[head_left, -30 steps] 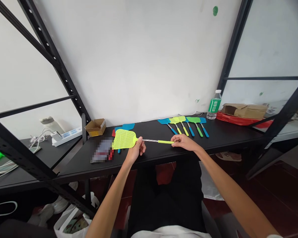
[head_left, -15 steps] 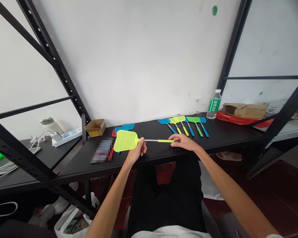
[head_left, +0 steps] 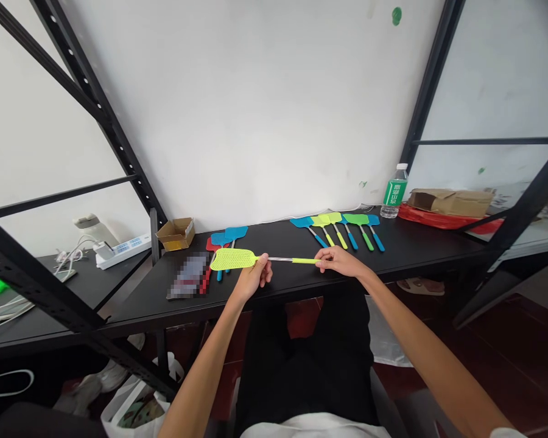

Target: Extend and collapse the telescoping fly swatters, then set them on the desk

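Observation:
Both my hands hold a yellow-green fly swatter (head_left: 232, 260) level above the front of the black table. My left hand (head_left: 254, 277) is closed around its neck, just beside the perforated head. The fingers of my right hand (head_left: 340, 261) pinch the end of its yellow handle. Between them a bare stretch of metal rod shows. Behind the swatter's head lie a blue fly swatter (head_left: 236, 233), another blue one and a red fly swatter (head_left: 210, 244), partly covered. Farther right, several blue, yellow and green fly swatters (head_left: 357, 220) lie in a row, heads toward the wall.
A small open cardboard box (head_left: 176, 234) and a blurred flat item (head_left: 189, 277) are at the table's left. A water bottle (head_left: 394, 191) stands at the right, beside a brown carton (head_left: 452, 201) on red plastic. Black shelf posts (head_left: 114, 134) rise on both sides.
The held swatter has turned about its length, so its head appears narrower and flatter. More of the blue and red swatters behind it now shows. My hands have hardly shifted.

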The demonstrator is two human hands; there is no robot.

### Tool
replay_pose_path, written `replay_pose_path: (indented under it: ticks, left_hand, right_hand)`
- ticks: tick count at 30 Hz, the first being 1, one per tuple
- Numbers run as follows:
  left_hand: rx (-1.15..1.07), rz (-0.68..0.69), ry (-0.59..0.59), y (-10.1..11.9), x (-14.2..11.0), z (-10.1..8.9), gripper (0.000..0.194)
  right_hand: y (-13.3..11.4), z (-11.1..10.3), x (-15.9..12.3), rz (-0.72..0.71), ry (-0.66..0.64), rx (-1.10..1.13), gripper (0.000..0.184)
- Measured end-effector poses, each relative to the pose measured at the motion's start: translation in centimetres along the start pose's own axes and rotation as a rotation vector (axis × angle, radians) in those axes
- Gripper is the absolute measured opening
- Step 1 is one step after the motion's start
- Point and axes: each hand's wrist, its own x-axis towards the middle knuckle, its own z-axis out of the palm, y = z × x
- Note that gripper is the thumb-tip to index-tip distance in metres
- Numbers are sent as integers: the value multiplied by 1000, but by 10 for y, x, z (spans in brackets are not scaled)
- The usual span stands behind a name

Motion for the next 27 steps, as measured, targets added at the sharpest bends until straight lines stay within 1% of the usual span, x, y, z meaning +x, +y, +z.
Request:
replay_pose_path:
  ticks: [5, 9, 11, 15, 17, 19, 24, 27]
  left_hand:
    - [-1, -4, 3, 1, -1, 1, 49]
    - [-37, -6, 22, 1, 1, 1, 47]
    - [-47, -10, 56, 0, 2, 1, 47]
    - [-23, 8, 162, -3, 3, 0, 45]
    - [-24, 19, 183, -3, 4, 0, 45]
    - [-44, 22, 167, -4, 4, 1, 45]
    - [-55, 11, 78, -3, 3, 2, 47]
    - [-28, 16, 35, -2, 3, 2, 49]
  right_hand:
    - [1, 1, 0, -9, 5, -3, 33]
    - [5, 3, 3, -45, 25, 37, 30]
    - [7, 3, 4, -51, 44, 41, 30]
    - [8, 3, 6, -37, 74, 20, 32]
    - [8, 3, 5, -22, 75, 15, 31]
    - [7, 4, 5, -14, 69, 5, 31]
    - [3, 4, 3, -21, 56, -35, 30]
    - [1, 3, 3, -38, 50, -71, 35]
